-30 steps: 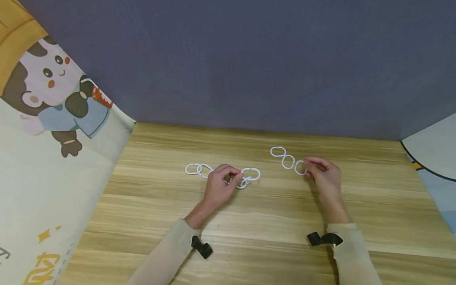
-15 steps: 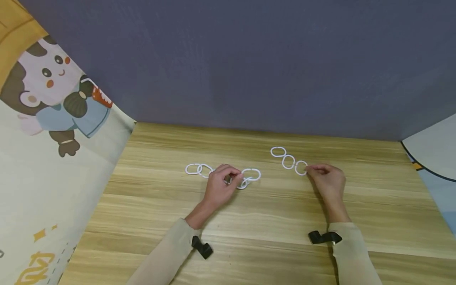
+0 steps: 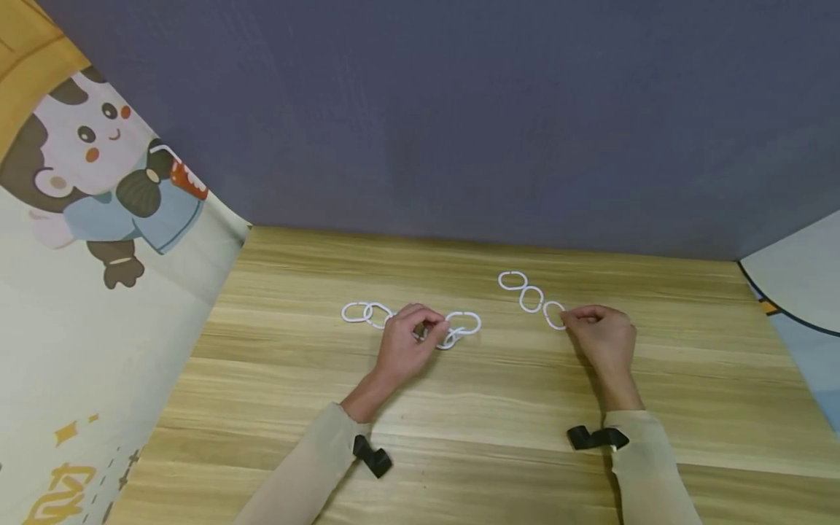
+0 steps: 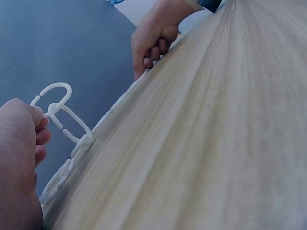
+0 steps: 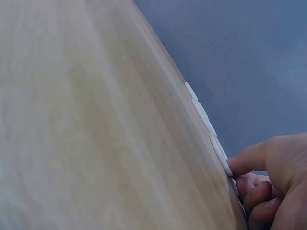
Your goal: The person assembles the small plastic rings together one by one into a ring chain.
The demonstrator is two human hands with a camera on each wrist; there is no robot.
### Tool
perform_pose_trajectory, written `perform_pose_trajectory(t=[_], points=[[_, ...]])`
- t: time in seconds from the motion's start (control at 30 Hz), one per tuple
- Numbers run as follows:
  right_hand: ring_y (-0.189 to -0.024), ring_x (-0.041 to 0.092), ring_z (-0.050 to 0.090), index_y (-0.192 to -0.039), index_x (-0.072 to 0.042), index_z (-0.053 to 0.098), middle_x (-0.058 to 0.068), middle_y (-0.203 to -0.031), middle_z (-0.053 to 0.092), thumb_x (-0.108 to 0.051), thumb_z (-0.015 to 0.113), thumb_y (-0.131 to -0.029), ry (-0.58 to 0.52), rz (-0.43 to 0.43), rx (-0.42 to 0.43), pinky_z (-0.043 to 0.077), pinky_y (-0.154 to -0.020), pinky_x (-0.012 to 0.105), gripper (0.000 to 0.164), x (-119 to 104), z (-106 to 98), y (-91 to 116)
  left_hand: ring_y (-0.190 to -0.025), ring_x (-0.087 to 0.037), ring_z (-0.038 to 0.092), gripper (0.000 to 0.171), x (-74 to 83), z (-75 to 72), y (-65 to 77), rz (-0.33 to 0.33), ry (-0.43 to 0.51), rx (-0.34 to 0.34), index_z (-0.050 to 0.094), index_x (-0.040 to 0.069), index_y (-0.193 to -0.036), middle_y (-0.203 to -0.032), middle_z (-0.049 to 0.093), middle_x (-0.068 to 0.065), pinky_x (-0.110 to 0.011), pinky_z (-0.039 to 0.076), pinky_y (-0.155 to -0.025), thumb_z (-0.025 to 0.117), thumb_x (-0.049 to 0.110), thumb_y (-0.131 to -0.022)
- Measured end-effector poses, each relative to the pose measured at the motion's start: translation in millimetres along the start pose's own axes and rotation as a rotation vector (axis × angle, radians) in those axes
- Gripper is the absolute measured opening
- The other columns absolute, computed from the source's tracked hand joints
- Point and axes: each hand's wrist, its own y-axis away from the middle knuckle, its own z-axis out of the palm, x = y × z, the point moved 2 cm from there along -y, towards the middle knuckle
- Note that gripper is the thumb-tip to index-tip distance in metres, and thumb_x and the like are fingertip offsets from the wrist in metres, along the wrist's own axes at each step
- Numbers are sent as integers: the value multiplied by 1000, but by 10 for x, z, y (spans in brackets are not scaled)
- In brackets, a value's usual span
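My left hand (image 3: 407, 339) pinches a link near the right end of a chain of white plastic links. In the left wrist view that end link (image 4: 70, 93) is lifted above the wood, and a second link (image 4: 76, 116) slants down from it to the rest lying on the table. The hand covers the chain's middle in the head view; its left end (image 3: 343, 312) shows past the knuckles. My right hand (image 3: 604, 339) pinches the right edge of a separate white link (image 3: 545, 313), which lies low on the table in the right wrist view.
Two more separate links, an upper one (image 3: 512, 289) and a lower one (image 3: 521, 299), lie in a slanting row beside the right hand's link. A wooden table (image 3: 499, 437) meets a dark blue-grey panel (image 3: 459, 131) at the back. A cartoon-printed wall (image 3: 39, 328) stands at left.
My right hand has shifted slightly right and down, and its link has turned, now tilting down toward the right. The left hand and its chain have stayed nearly still.
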Motion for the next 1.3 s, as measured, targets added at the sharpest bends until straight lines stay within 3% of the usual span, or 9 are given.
perform_pose_trajectory(t=[0.37,0.5,0.67,0.83,0.97,1.1,1.2,1.3], points=[[-66,12,55,-98,0,83,0,-73,67,-19,78,-98,65,-106,-21,41,-59,25,20,-15,2,-155,-78,-16,66,8,-3,52,-75,7,7,23,81,3,-97,-92,77,-7,-30,59,-69,85,10,-97],[-67,16,55,-100,1,80,5,-78,67,-21,75,-101,90,-153,-59,41,-62,30,22,-26,-17,-153,-78,-15,65,8,-7,51,-78,2,6,18,81,3,-97,-92,77,-7,-30,59,-69,85,10,-97],[-75,19,58,-109,4,77,13,-89,71,-25,71,-108,66,-147,-84,44,-68,31,29,-38,-28,-149,-78,-15,65,7,-7,50,-75,-2,-4,15,82,4,-98,-92,77,-7,-29,58,-69,85,10,-97],[-80,6,58,-114,6,74,17,-101,75,-22,70,-110,-46,-126,-60,43,-71,18,29,-70,-17,-151,-77,-15,64,7,-7,48,-77,5,-9,20,82,4,-97,-91,77,-6,-29,57,-68,85,10,-97],[-71,-3,57,-111,7,73,-1,-85,73,-18,72,-108,-180,-102,-59,47,-66,13,25,-132,0,-146,-76,-14,64,7,-21,54,-79,14,-11,24,82,5,-96,-91,77,-6,-28,57,-68,85,11,-97],[-65,-1,64,-112,10,70,-14,-77,71,-9,74,-106,-397,-45,-100,56,-60,15,21,-220,15,-119,-76,-13,63,7,-23,55,-75,17,-14,24,82,5,-96,-91,77,-5,-28,56,-67,85,11,-97],[-66,2,69,-113,11,70,-12,-78,75,-5,76,-104,-525,-5,-125,59,-62,17,19,-290,16,-91,-76,-14,64,8,-11,51,-78,18,-17,23,82,4,-96,-91,77,-6,-28,57,-68,86,11,-97],[-65,3,70,-117,11,71,-8,-81,78,-4,77,-103,-582,11,-145,58,-60,17,21,-349,19,-60,-76,-14,64,7,-4,50,-77,19,-16,24,82,4,-96,-91,77,-6,-29,57,-68,86,10,-97]])
